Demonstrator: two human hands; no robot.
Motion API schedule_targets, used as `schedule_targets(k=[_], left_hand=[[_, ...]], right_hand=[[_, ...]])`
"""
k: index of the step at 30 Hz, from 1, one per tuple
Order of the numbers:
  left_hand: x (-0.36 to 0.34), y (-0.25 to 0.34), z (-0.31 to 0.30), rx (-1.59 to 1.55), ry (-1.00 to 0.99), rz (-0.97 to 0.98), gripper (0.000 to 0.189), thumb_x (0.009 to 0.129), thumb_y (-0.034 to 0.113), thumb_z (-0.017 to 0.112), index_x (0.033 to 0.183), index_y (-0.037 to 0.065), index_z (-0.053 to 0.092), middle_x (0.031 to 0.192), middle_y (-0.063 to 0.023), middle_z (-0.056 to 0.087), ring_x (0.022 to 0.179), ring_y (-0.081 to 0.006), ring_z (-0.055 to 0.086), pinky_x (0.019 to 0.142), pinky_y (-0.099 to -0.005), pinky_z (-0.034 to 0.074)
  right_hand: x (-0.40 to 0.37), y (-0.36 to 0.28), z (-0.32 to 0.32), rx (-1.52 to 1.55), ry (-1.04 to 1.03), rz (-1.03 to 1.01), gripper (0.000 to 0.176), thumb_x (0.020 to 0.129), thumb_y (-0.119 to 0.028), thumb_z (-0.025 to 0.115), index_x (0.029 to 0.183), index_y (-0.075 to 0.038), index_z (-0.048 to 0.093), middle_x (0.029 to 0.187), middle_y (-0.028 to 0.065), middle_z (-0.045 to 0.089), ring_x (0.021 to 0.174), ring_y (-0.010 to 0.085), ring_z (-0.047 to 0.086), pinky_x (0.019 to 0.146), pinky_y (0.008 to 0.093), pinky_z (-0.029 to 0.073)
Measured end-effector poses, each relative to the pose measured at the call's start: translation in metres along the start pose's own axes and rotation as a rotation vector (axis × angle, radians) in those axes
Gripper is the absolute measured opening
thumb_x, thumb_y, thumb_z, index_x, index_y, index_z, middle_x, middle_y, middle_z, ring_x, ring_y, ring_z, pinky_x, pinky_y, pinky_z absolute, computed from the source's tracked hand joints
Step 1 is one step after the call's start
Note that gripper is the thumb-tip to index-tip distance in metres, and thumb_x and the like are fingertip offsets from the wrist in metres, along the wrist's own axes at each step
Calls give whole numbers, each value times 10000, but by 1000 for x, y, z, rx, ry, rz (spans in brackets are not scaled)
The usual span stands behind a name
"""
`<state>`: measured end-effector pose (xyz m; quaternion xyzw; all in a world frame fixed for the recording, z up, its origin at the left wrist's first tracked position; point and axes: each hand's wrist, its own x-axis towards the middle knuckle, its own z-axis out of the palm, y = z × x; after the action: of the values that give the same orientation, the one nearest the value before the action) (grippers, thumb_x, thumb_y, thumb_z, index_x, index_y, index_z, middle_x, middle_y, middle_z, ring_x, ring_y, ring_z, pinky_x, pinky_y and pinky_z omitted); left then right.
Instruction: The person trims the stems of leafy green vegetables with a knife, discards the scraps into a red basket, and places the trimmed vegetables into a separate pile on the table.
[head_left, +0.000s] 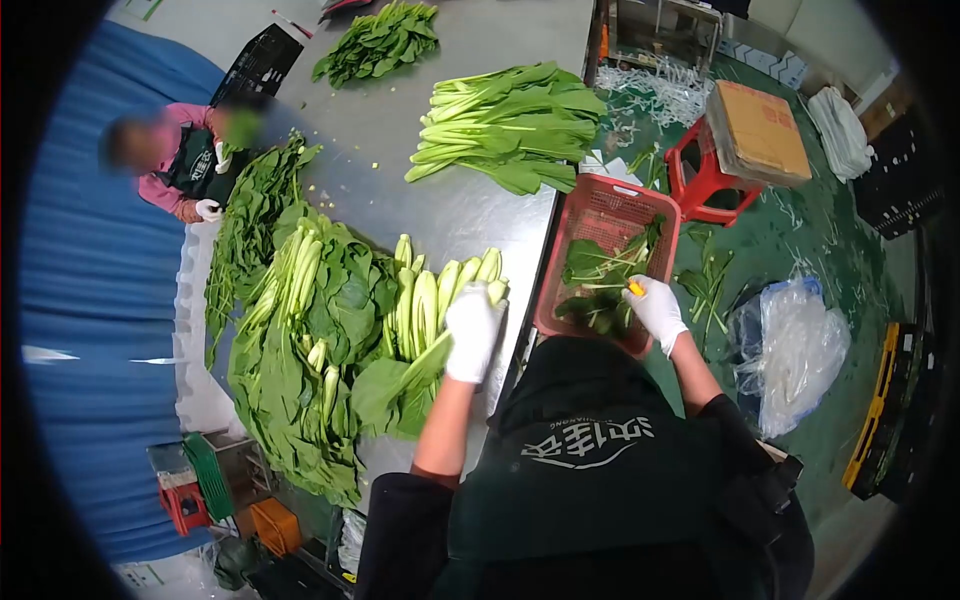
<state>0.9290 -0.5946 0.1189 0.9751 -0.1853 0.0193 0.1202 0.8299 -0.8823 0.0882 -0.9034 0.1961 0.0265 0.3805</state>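
My left hand [474, 335], in a white glove, is closed around a leafy green stalk [422, 370] at the table's near edge. Its broad leaf spreads to the left of my wrist. Just beyond the fingers lie several thick pale-green stalks [425, 300], side by side with their cut ends facing away. My right hand [657, 312], also gloved, grips a small orange-handled tool [636, 288] above the red plastic basket [560, 285]; the tool's far end cannot be made out. Loose leaves and trimmings [608, 265] lie inside that basket.
A large heap of greens [330, 300] covers the table's left part. Neat bunches [510, 125] lie farther up the metal table [370, 150]. A co-worker [185, 165] stands across it. Right of the basket are a red stool [690, 185] bearing a box [758, 130], and plastic bags [795, 350].
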Motion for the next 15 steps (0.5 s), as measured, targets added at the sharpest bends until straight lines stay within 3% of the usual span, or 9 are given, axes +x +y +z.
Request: schedule_targets(k=[1,2,4,7,8,9,10,14,15], left_hand=[[0,7,17,157,-20,-30,289,772,300,665,839,31,582,789,-166,597,710,-316,596,631,-414,488],[-3,-6,50,73,142,-3,205,838,238,587,835,34,579,759,-168,590,661,-301,591,577,-404,479],[2,-11,68,177,238,-60,221,907,190,465,803,29,573,681,-169,568,578,-301,569,500,-422,442],[0,1,26,112,151,-38,223,861,250,536,836,32,576,681,-139,581,580,-300,579,535,-409,470],[-4,-1,25,-54,301,-45,304,815,330,587,962,67,626,825,-154,640,767,-337,618,701,-423,487],[-8,8,-14,-164,51,-128,286,796,335,613,938,86,629,852,-161,642,786,-333,621,715,-425,487],[-4,23,-54,-245,-29,-210,270,769,311,643,932,96,630,869,-160,643,796,-340,618,728,-413,490],[-5,38,-99,-486,113,-83,309,761,239,653,1033,93,647,1018,-158,643,982,-331,588,880,-368,443],[0,43,-102,-520,205,17,213,768,199,655,910,43,627,803,-161,624,729,-275,594,691,-362,466]], right_hand=[[0,-10,-1,-25,-39,-21,279,807,-263,632,982,-46,646,909,207,642,859,376,609,760,426,486],[-2,-15,-3,-17,-40,-42,279,807,-263,632,982,-46,646,909,207,642,859,376,609,760,426,486],[-4,-28,1,-27,-40,-128,305,803,-260,648,1002,-29,644,902,204,646,856,370,620,763,404,495],[-3,-23,11,-29,-29,-206,307,792,-238,669,1004,-17,644,908,204,648,851,366,626,765,399,501],[-5,-15,15,-28,-27,-219,308,787,-228,676,1004,-11,644,912,203,650,852,362,630,766,393,503],[-7,-17,18,-8,-38,-196,307,784,-219,680,1003,-7,644,916,202,652,854,358,633,768,387,504],[-8,-20,18,6,-50,-161,305,781,-210,684,1001,-2,644,919,201,653,857,353,636,769,381,505],[-10,-55,1,2,-105,-188,292,781,-184,688,1000,2,637,913,198,654,838,335,645,745,374,503],[-10,-59,-1,56,-64,-252,266,782,-188,683,988,-25,641,891,188,651,822,346,637,718,383,505]])
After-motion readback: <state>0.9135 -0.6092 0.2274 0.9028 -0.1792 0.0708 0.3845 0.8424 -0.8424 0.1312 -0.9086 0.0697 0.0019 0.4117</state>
